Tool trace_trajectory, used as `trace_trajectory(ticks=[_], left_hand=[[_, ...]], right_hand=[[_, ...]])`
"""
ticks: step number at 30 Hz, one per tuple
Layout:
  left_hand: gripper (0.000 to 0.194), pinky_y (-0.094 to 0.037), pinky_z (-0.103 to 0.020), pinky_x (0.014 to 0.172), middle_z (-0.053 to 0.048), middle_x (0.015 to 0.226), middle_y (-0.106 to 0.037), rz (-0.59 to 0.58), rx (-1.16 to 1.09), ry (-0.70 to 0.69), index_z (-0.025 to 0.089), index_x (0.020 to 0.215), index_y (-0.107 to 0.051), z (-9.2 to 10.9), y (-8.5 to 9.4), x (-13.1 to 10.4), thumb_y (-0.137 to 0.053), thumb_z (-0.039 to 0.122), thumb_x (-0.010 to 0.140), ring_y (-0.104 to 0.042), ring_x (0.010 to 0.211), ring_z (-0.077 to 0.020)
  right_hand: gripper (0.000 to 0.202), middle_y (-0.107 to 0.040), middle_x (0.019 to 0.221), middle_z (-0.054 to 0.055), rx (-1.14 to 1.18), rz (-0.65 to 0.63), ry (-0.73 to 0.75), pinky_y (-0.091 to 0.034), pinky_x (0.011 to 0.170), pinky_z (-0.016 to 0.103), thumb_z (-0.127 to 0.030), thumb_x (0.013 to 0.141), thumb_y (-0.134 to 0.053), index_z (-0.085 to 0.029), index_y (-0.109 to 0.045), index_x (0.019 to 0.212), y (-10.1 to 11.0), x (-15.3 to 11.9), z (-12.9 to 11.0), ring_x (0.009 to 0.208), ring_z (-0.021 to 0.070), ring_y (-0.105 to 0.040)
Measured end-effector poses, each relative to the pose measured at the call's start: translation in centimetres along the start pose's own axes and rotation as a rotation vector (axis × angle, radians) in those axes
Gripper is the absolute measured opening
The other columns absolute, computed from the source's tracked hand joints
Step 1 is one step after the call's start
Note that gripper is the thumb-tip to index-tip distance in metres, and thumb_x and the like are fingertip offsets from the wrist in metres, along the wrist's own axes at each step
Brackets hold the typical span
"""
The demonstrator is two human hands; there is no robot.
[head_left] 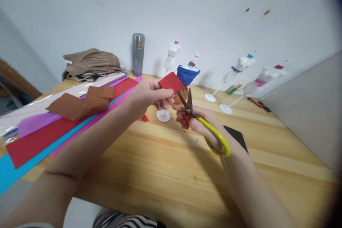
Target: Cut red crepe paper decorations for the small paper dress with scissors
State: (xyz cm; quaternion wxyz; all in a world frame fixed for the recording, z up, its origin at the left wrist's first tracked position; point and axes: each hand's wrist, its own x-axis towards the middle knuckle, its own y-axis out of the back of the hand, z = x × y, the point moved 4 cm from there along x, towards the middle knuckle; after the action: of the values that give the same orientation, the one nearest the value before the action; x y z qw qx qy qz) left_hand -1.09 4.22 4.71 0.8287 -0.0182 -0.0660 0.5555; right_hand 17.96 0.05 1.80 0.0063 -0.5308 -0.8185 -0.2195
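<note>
My left hand (145,98) pinches a small piece of red paper (172,82) between thumb and fingers, over the middle of the table. My right hand (199,121) grips scissors (217,135) with a yellow handle. Their dark blades are spread and point up at the lower right corner of the red paper. Just behind both hands stands a small dress-form mannequin (192,63) wrapped in blue paper (188,74), with brown paper lower down. Its white round base (163,115) shows below my left hand. A red scrap (145,118) lies beside that base.
Crepe paper strips in red (34,142), blue and purple lie at the left, with brown paper (80,105) on top. Behind are folded brown cloth (92,62) and a grey flask (138,55). More white mannequins (269,76) stand along the wall. A black flat object (236,137) lies right.
</note>
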Motion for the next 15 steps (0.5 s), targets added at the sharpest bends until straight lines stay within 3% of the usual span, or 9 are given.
trace_trajectory(ticks=[5, 15], left_hand=[[0.018, -0.045, -0.016, 0.049, -0.003, 0.059, -0.070, 0.011, 0.084, 0.012, 0.012, 0.063, -0.074, -0.5, 0.0, 0.3, -0.073, 0.022, 0.079, -0.059, 0.049, -0.0065], [0.021, -0.043, -0.017, 0.046, -0.001, 0.047, -0.064, -0.033, 0.134, 0.086, 0.014, 0.058, -0.071, -1.6, -1.1, 0.4, -0.072, 0.018, 0.079, -0.055, 0.042, -0.0072]], right_hand=[[0.060, -0.061, 0.080, 0.005, -0.051, -0.053, 0.022, -0.048, 0.066, 0.035, -0.076, 0.088, -0.064, -0.019, -0.078, 0.103, -0.6, 0.2, -0.7, 0.068, 0.0189, -0.053], [0.040, -0.046, 0.068, -0.002, -0.029, 0.020, 0.023, -0.043, 0.059, 0.031, -0.061, 0.085, -0.074, -0.021, -0.072, 0.086, -0.8, 0.9, -0.9, 0.060, 0.0150, -0.041]])
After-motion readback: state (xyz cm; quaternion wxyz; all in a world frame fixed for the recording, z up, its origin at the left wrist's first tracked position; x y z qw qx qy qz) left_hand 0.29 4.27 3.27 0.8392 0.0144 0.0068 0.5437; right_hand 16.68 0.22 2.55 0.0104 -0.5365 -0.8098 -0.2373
